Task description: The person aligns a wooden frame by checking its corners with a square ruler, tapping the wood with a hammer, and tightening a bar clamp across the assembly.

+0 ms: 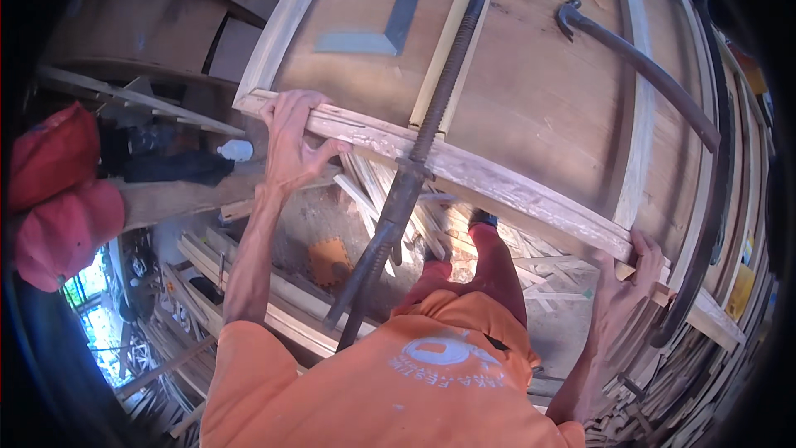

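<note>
Rough, squared wooden rail [497, 180]
My left hand [288, 140] clasps one end, thumb spread; my right hand [623, 284] grips the other

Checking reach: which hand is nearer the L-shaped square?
Left hand, on the near rail, below and left of the square; the right hand is farther, at that rail's right end.

wood-strewn floor [547, 332], bright opening [104, 340] lower left
</note>
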### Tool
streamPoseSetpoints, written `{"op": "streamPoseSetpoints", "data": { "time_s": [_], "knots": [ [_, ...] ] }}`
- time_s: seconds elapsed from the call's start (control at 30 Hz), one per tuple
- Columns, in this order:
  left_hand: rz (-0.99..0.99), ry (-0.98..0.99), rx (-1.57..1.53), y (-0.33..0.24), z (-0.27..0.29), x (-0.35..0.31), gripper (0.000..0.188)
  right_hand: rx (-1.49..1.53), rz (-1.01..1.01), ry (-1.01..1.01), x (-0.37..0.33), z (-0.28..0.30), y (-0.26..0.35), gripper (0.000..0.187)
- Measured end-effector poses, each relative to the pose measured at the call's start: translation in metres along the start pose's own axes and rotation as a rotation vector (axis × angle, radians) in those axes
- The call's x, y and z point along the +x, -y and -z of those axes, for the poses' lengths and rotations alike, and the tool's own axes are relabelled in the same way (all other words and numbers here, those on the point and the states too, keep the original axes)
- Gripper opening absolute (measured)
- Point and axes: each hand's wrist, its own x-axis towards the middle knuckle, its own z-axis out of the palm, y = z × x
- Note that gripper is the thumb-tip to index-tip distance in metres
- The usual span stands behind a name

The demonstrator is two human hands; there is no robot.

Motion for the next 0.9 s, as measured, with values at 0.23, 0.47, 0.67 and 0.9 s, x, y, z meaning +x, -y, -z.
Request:
{"op": "streamPoseSetpoints", "data": {
  "time_s": [0.23,0.47,0.67,0.9],
  "knots": [
    [-0.003,0.012,-0.006,0.007,-0.004,0.0,0.073,-0.008,0.026,0.012,0.004,-0.006,0.006,0.067],
    [-0.056,-0.073,-0.051,0.013,-0.012,0.001,0.072,0.185,0.101,-0.236,0.071,0.023,0.072,0.048],
    [0.088,-0.012,0.015,-0.008,-0.005,-0.006,0.095,-0.099,0.607,0.115,0.224,-0.016,0.071,0.032],
    [0.518,-0.276,-0.156,-0.034,0.004,-0.059,0.101,-0.492,0.55,0.556,0.329,-0.085,-0.02,0.044]
  ]
}}
